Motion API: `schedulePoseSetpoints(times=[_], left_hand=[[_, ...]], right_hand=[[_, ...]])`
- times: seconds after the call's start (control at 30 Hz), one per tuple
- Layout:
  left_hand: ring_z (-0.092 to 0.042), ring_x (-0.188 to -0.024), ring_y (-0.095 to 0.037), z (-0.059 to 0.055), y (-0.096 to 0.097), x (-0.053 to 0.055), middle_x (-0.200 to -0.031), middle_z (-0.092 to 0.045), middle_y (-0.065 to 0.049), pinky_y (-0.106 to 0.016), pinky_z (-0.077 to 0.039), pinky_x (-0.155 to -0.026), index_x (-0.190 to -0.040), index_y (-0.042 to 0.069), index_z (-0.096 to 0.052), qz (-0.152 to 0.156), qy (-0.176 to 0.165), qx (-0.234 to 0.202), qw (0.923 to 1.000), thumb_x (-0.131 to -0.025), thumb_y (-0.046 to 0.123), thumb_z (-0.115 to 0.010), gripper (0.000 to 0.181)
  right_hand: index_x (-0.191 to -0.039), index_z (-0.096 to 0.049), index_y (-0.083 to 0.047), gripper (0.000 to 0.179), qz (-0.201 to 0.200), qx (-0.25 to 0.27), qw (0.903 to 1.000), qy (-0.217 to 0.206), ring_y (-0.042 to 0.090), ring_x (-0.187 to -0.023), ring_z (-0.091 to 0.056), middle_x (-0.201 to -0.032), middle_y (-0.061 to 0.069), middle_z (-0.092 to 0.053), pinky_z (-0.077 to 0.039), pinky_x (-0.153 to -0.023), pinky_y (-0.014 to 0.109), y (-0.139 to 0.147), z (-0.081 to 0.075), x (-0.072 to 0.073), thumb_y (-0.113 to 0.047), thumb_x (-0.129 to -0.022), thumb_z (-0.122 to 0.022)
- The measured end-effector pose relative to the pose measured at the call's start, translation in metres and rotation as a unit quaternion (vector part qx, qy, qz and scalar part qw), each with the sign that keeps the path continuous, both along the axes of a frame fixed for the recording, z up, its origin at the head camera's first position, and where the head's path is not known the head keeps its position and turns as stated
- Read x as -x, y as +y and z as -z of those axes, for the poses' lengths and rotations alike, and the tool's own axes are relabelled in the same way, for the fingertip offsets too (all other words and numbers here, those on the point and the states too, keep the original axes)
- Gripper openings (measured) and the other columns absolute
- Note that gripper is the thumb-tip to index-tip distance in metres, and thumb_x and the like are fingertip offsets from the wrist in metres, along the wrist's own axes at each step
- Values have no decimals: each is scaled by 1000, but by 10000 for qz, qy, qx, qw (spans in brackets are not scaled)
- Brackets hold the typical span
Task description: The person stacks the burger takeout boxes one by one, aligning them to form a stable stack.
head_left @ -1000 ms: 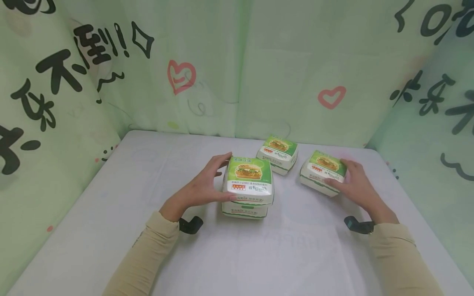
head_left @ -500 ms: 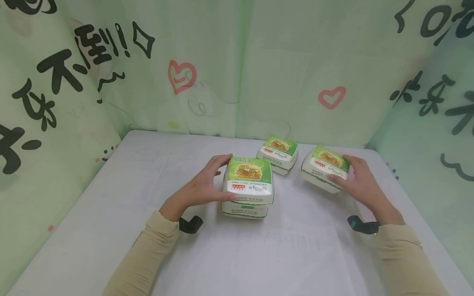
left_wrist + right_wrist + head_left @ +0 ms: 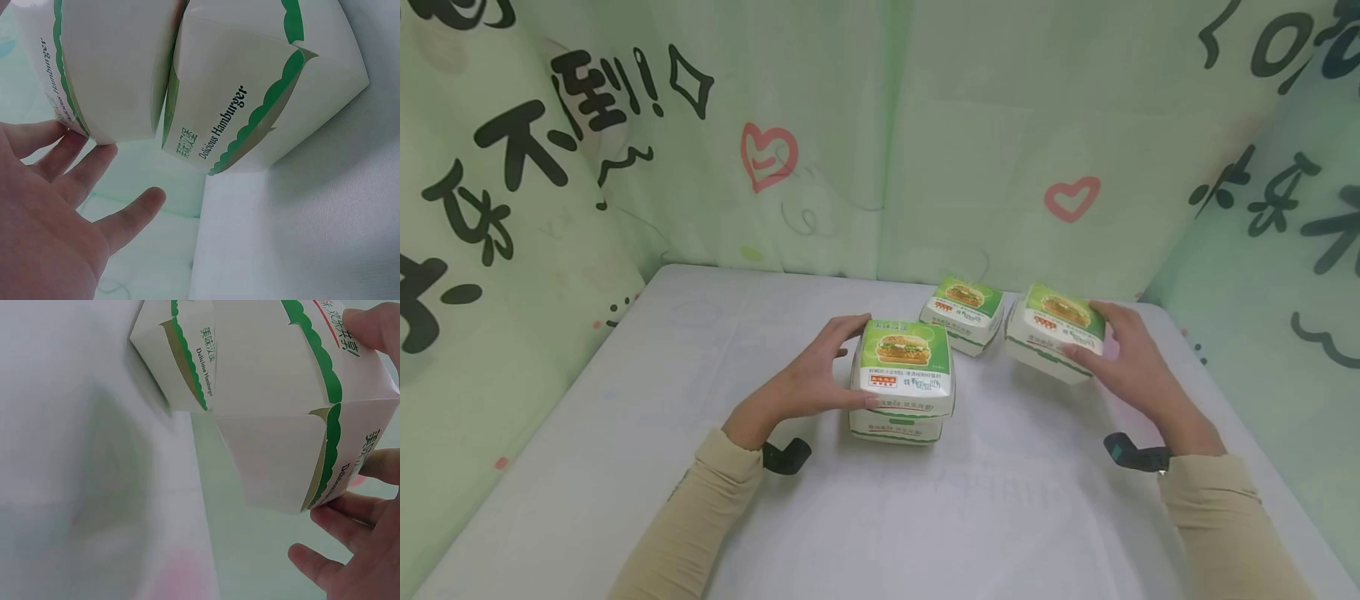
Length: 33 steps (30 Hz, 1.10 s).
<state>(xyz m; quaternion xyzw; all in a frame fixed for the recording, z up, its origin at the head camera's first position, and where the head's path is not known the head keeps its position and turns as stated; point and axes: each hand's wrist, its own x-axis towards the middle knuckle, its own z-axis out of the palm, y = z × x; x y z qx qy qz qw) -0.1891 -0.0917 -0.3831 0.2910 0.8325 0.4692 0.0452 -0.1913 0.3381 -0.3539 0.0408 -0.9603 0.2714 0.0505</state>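
Observation:
Four fingers on the far side and thumb at the front, my left hand [image 3: 805,375] grips a green-and-white hamburger box [image 3: 906,379]. That box sits on a second hamburger box [image 3: 895,431], whose lower front shows beneath it. In the left wrist view a narrow gap shows between the upper box [image 3: 109,75] and the lower box [image 3: 215,87]. At the right, my right hand [image 3: 1138,379] holds another hamburger box [image 3: 1048,329] by its right side, tilted and raised off the cloth. Its pale underside [image 3: 272,362] shows in the right wrist view.
One more hamburger box [image 3: 964,313] stands on the white-covered table [image 3: 970,517] at the back, between the stack and the box in my right hand. Green printed curtains [image 3: 970,150] with hearts and lettering close off the back and both sides.
My right hand has raised its hamburger box off the table, shifting slightly right and then up and back left. The left hand and the stack stay put.

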Motion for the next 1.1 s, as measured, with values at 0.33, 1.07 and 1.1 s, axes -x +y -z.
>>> schedulePoseSetpoints(times=[0.33,1.07,1.1], left_hand=[[-36,-141,-17,1,-1,1,-153,-32,-1,-46,-39,-115,-156,14,-24,0,9,31,10000,-74,35,-86,105],[-37,-140,-23,0,-1,1,-153,-33,-1,-46,-40,-114,-156,13,-24,-36,-38,152,9999,-74,38,-87,107],[-37,-140,-23,0,-1,1,-153,-33,-1,-45,-40,-114,-156,13,-24,-43,-46,150,9999,-74,38,-87,107]], right_hand=[[-158,-20,-8,92,-152,-74,9997,197,48,-135,-30,-157,25,-24,-33,-100,75,-12,-12,-4,-47,-90,-68],[-153,-33,-12,80,-815,262,9922,907,40,-133,-34,-155,18,-33,-33,-100,71,-45,-40,-14,-31,-88,-74],[-153,-33,-11,79,-872,274,9913,944,41,-133,-34,-154,19,-33,-32,-100,71,-47,-41,-15,-30,-87,-75]])
